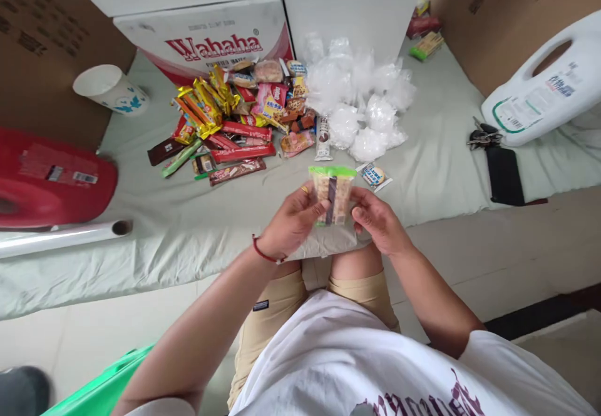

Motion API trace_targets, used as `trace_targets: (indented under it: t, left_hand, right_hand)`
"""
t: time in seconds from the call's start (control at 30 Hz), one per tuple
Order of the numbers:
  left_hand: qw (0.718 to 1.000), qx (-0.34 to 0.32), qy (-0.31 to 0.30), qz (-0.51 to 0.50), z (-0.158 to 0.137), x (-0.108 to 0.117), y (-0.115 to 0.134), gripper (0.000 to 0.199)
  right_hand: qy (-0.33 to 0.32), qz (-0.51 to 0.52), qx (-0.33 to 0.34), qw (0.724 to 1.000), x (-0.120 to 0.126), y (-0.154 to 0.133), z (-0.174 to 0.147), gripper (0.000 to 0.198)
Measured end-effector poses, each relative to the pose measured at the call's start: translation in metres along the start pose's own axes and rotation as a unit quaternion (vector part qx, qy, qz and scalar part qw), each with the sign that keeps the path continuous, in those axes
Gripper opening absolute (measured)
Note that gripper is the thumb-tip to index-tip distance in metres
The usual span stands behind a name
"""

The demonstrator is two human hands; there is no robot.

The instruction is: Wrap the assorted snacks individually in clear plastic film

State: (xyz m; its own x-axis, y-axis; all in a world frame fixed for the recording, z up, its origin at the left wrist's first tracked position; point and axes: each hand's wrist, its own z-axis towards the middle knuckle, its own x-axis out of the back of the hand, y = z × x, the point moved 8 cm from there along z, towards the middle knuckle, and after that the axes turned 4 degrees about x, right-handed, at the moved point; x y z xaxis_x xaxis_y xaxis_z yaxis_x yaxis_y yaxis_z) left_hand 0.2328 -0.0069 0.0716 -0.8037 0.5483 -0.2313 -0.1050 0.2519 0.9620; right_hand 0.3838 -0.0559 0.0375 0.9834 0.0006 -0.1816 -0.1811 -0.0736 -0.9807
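In the head view a clear snack packet [341,200] with bright green ends and a dark strip down its middle is held upright over the table's front edge. My left hand [293,219] is closed on its left side, thumb across the front. My right hand [375,216] grips its right edge, fingers curled and partly hidden behind it. Just beyond lies a small round biscuit in a white and blue wrapper [374,176]. Farther back is a pile of wrapped snacks, with yellow packets [206,106], red bars [244,152] and a white-wrapped bar [323,137].
Several crumpled clear plastic bags [357,97] lie beside the snacks. A Wahaha carton [216,40] stands behind. At left are a paper cup [110,91], red jug [56,178] and film roll [66,239]. At right are a white jug [544,84], keys [483,136] and black pouch [504,176].
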Motion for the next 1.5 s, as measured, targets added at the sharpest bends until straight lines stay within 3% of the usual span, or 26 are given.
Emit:
trace_targets:
  t: [0.17,0.3,0.4,0.5,0.57,0.63,0.73,0.83,0.97,1.07,1.23,1.33,1.43,1.5]
  left_hand:
    - [0.997,0.031,-0.009,-0.068,0.028,-0.033,-0.025,0.048]
    - [0.999,0.005,-0.038,0.018,0.055,-0.036,-0.027,0.044]
    - [0.978,-0.081,0.000,0.191,0.076,-0.026,-0.024,0.039]
    - [0.915,-0.169,0.022,0.365,0.089,-0.032,-0.028,0.035]
    - [0.871,-0.201,0.017,0.449,0.091,-0.043,-0.036,0.032]
    - [0.841,-0.217,0.002,0.496,0.089,-0.053,-0.044,0.033]
    - [0.830,-0.227,0.017,0.509,0.083,-0.054,-0.049,0.039]
    - [0.829,-0.232,0.036,0.508,0.079,-0.045,-0.055,0.043]
    - [0.827,-0.243,0.023,0.506,0.079,-0.041,-0.061,0.047]
    - [0.852,-0.223,0.016,0.473,0.081,-0.040,-0.056,0.046]
    - [0.936,-0.126,0.024,0.327,0.088,-0.027,-0.039,0.023]
    - [0.973,-0.060,0.008,0.223,0.093,-0.017,-0.039,0.040]
    - [0.986,-0.018,-0.015,0.163,0.098,-0.014,-0.044,0.046]
    - [0.988,-0.019,-0.031,0.151,0.101,-0.016,-0.044,0.043]
  right_hand:
    - [0.037,0.019,-0.016,0.999,0.012,0.002,0.001,0.052]
    - [0.051,0.032,-0.034,0.998,0.046,-0.010,0.014,0.047]
    - [0.155,-0.002,0.003,0.988,0.114,-0.041,0.053,0.043]
    - [0.300,-0.022,0.044,0.953,0.207,-0.074,0.116,0.046]
    - [0.354,-0.037,0.004,0.934,0.264,-0.080,0.165,0.033]
    - [0.408,-0.074,-0.083,0.906,0.316,-0.076,0.208,0.029]
    - [0.443,-0.102,-0.118,0.883,0.370,-0.077,0.268,0.027]
    - [0.463,-0.116,-0.084,0.875,0.397,-0.084,0.326,0.018]
    - [0.462,-0.107,-0.021,0.880,0.401,-0.091,0.391,0.012]
    - [0.478,-0.102,0.031,0.872,0.387,-0.095,0.393,0.020]
    - [0.514,-0.147,0.141,0.833,0.357,-0.118,0.292,0.009]
    - [0.490,-0.186,0.154,0.838,0.336,-0.129,0.228,0.004]
    - [0.362,-0.320,0.144,0.864,0.299,-0.131,0.203,0.022]
    - [0.240,-0.444,0.094,0.858,0.272,-0.117,0.207,0.041]
